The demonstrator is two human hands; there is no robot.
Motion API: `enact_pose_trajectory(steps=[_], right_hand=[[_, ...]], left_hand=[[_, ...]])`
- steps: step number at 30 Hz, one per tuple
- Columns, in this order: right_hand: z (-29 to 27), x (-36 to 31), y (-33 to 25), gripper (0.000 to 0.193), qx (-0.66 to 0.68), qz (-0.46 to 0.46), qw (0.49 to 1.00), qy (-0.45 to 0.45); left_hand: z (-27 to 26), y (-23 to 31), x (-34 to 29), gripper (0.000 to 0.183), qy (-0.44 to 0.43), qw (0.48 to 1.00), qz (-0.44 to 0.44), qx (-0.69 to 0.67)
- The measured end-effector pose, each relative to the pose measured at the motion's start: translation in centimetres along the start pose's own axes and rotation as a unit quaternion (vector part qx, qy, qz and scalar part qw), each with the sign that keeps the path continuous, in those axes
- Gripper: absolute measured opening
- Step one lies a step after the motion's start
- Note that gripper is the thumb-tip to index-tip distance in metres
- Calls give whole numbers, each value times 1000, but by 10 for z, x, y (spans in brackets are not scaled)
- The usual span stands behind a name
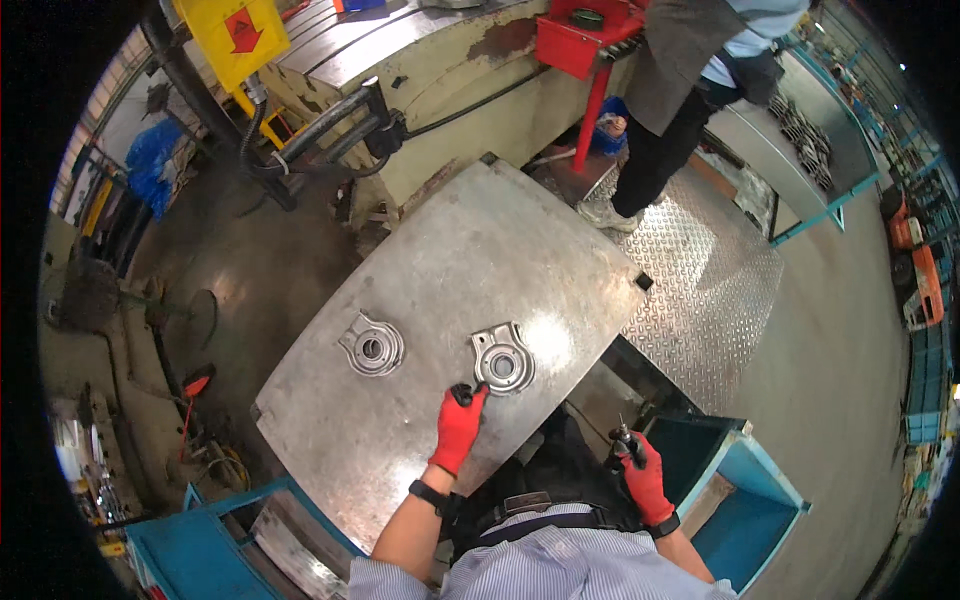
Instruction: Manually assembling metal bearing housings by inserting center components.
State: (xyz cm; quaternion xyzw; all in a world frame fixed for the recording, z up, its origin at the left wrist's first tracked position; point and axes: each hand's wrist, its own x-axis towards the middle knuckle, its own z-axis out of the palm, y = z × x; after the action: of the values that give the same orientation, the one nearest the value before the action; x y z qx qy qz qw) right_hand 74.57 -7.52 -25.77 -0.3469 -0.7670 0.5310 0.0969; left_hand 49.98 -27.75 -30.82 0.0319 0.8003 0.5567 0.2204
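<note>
My left hand (462,430), in a red glove with black fingertips, is at the lower left rim of a round grey metal casting (503,364). Its thumb side meets or nearly meets that rim. The other fingers are curled, and whatever lies in them is hidden. The casting has a ring-shaped centre and a flat lug on its far side. A similar casting (372,347) lies farther left on the bare metal tabletop (440,260). Off the table's right edge, my gloved right hand (645,482) is closed round a small rotary hand tool (625,437), its thin bit pointing up.
Blue metal bins (745,500) stand to my right, and another blue frame (200,545) at lower left. Beyond the table a person (665,110) stands on tread plate (700,300) beside a red stand (585,45). A pipe arm (340,125) juts over the far left.
</note>
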Motion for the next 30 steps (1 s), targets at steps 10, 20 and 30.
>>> enact_pose_trajectory(steps=[10, 20, 30], right_hand=[[34, -59, -21, 39, -3, 34, 999, 11], [65, -35, -7, 38, -44, -51, 996, -62], [118, -12, 27, 43, -123, -83, 976, -159]], left_hand=[[11, -8, 62, 30, 19, 961, 106, 256], [-70, -25, -29, 24, -153, 914, -124, -356], [-54, -33, -49, 17, -137, 870, -275, -385]])
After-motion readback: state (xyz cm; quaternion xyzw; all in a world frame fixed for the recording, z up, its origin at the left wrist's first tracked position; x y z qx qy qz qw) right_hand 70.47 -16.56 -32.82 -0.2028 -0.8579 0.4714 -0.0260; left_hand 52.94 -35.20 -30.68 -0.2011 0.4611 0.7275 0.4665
